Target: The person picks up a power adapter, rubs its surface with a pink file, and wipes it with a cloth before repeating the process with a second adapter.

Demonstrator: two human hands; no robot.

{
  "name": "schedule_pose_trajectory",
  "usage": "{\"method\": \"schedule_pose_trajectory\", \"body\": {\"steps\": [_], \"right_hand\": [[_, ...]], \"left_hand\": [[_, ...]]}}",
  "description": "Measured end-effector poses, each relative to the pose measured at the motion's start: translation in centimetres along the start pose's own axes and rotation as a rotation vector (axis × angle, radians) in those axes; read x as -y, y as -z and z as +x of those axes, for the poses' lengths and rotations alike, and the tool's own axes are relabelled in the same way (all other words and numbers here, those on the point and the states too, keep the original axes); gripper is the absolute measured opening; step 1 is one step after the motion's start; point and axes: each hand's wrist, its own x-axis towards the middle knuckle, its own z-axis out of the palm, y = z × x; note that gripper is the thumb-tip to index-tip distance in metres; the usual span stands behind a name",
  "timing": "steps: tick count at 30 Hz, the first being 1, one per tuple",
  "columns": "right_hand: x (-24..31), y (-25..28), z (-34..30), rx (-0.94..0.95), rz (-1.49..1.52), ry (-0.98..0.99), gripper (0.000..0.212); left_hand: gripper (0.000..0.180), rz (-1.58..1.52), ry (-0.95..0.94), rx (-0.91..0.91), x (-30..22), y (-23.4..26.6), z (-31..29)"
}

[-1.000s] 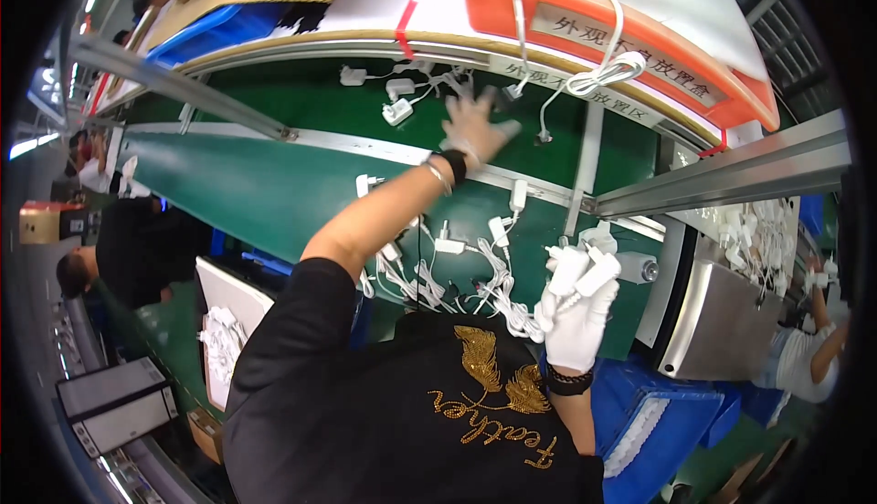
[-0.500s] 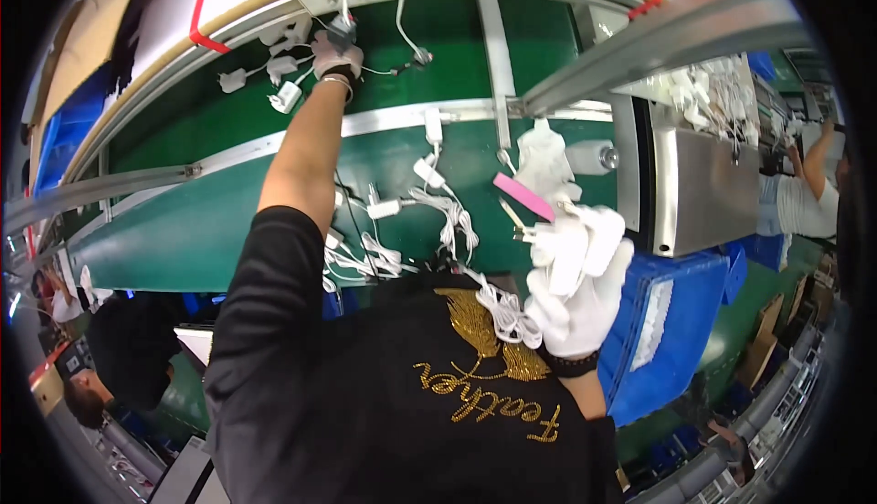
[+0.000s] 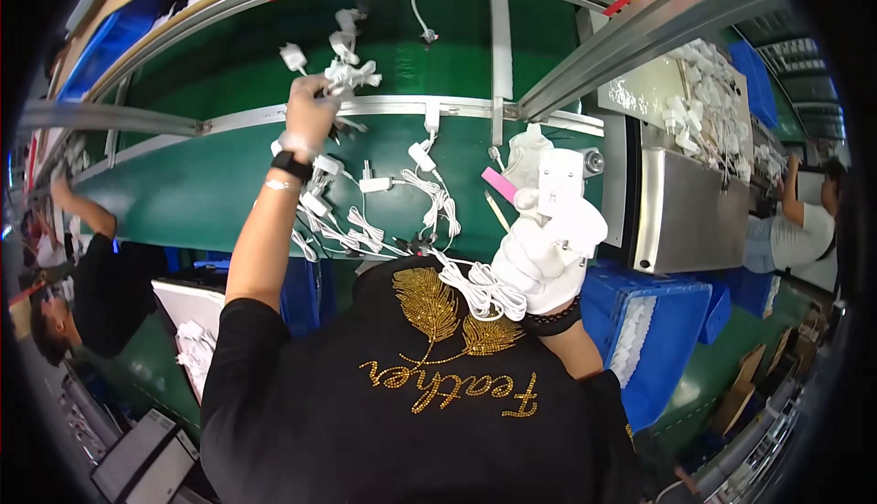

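My left hand (image 3: pixel 311 113), bare with a black wristband, reaches over the bench's middle rail. Its fingers are curled against a bunch of white power adapters (image 3: pixel 352 76), blurred by motion; the exact grip is partly hidden. In a white glove, my right hand (image 3: pixel 546 253) is closed around a white power adapter (image 3: pixel 560 180) with its prong face up. A bundled white cable (image 3: pixel 484 289) hangs beside that hand, against my shirt. Near the gloved fingers lie a pink strip (image 3: pixel 498 184), a thin pen-like stick (image 3: pixel 497 210) and a crumpled white glove (image 3: pixel 527 152).
White adapters with bundled cables (image 3: pixel 437 202) lie on the green bench (image 3: pixel 210 195). Metal posts (image 3: pixel 658 33) cross above it. At right are a steel box (image 3: pixel 690 212), a blue crate (image 3: pixel 671 349) and a pile of adapters (image 3: pixel 699 111). Other people work at both sides.
My left hand has drawn back toward me from the far shelf, and white adapters there have shifted with it. My right hand has moved slightly left, turning the adapter more upright.
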Motion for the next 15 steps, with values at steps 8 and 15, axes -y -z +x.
{"method": "schedule_pose_trajectory", "body": {"steps": [8,15], "right_hand": [[0.6,-0.3,1.2,0.175,0.173,-0.127,0.039],[1.6,-0.6,0.2,0.123,0.212,-0.128,0.038]], "left_hand": [[0.023,0.033,-0.056,0.005,-7.1,0.9,-13.3],[0.028,0.24,-0.11,0.339,-2.4,-3.8,-23.1]]}}
